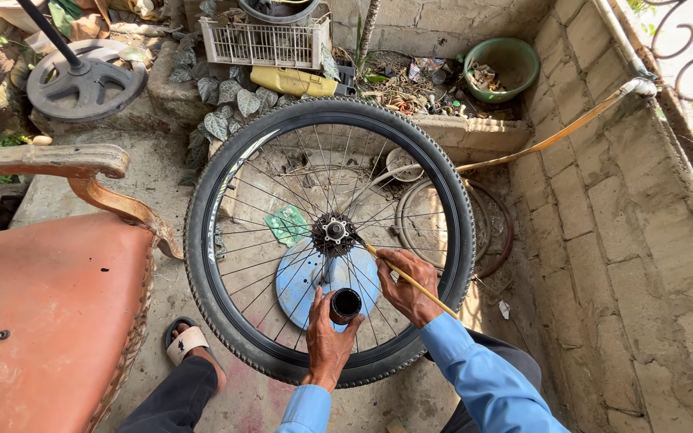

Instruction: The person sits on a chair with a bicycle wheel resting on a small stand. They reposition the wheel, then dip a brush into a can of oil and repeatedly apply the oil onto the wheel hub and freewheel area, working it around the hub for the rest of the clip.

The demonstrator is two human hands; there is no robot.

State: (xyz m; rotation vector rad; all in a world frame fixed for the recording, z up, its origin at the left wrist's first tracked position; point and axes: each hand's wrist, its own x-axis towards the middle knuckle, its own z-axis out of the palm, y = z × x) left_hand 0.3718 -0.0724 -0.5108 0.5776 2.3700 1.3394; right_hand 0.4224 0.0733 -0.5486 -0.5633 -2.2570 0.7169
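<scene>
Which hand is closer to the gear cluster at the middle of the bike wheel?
Right. The right hand sits just below and right of the gear cluster, its thin stick reaching the hub. The left hand, holding a small dark container, is farther below.

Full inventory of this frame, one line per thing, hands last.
Spoked bicycle wheel with black tyre: 1, black, flat at centre.
Toothed hub sprocket: 1, dark metal, wheel centre.
Round blue stand: 1, blue, under the hub.
Thin yellow stick: 1, yellow, tip at the hub.
Small black cylindrical tin: 1, black, open, near the rim.
Orange cushioned chair: 1, orange, left.
White plastic crate: 1, white, top.
Green plastic basin: 1, green, top right.
Dark metal disc: 1, grey, top left.
Left hand: holds the tin.
Right hand: holds the stick.
</scene>
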